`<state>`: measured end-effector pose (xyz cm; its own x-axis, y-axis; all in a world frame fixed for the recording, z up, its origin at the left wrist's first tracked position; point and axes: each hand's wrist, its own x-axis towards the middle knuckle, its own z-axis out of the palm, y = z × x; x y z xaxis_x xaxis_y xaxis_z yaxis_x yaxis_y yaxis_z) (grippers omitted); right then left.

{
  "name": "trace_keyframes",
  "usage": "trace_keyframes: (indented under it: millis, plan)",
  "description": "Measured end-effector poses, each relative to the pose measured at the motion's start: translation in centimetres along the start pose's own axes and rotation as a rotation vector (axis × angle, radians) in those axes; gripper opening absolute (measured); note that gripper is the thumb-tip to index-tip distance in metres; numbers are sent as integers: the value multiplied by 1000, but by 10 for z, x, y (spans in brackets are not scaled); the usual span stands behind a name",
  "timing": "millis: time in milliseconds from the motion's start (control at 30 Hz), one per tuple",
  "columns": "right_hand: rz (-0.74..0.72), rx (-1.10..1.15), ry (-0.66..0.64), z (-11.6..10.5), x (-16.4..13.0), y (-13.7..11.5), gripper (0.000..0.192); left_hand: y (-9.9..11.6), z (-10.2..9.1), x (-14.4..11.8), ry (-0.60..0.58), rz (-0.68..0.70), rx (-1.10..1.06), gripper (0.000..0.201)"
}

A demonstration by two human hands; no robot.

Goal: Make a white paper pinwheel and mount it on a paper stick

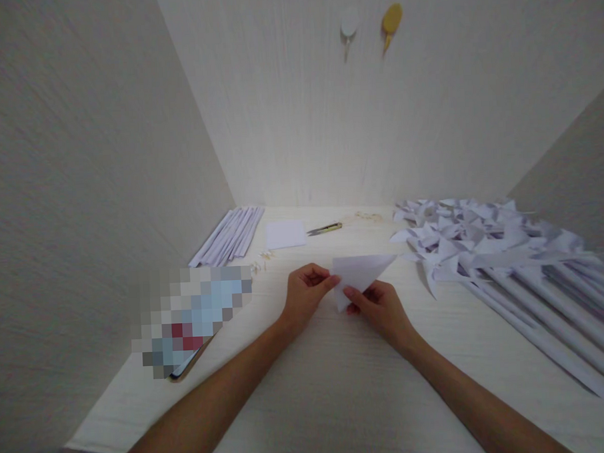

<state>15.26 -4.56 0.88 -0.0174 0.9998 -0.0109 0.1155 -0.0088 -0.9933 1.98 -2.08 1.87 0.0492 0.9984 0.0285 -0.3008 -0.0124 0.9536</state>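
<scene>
A sheet of white paper (pixel 360 272), folded into a triangle, is held up over the table between my two hands. My left hand (pixel 309 290) pinches its left edge between thumb and fingers. Lower down, my right hand (pixel 378 306) grips the paper with the thumb on the near face and the fingers behind. One pointed corner sticks out to the upper right. Beyond it lie a stack of square white paper (pixel 285 234) and a pair of thread snips (pixel 325 229).
Paper pinwheels (pixel 462 233) on rolled paper sticks (pixel 546 309) are heaped at the right. More rolled paper sticks (pixel 232 236) lie at the back left, near small pale bits (pixel 263 259). A blurred-out device (pixel 201 324) rests at left. Two hooks (pixel 392 19) hang on the wall.
</scene>
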Motion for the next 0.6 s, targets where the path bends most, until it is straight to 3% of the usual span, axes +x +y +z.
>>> trace_keyframes:
  millis: [400,600]
  plan:
    - [48,162,-85,1,0,-2,32,0,-1,-2,-54,39,15,25]
    - [75,141,-110,3,-2,-3,36,-1,-1,-3,-163,5,4,26]
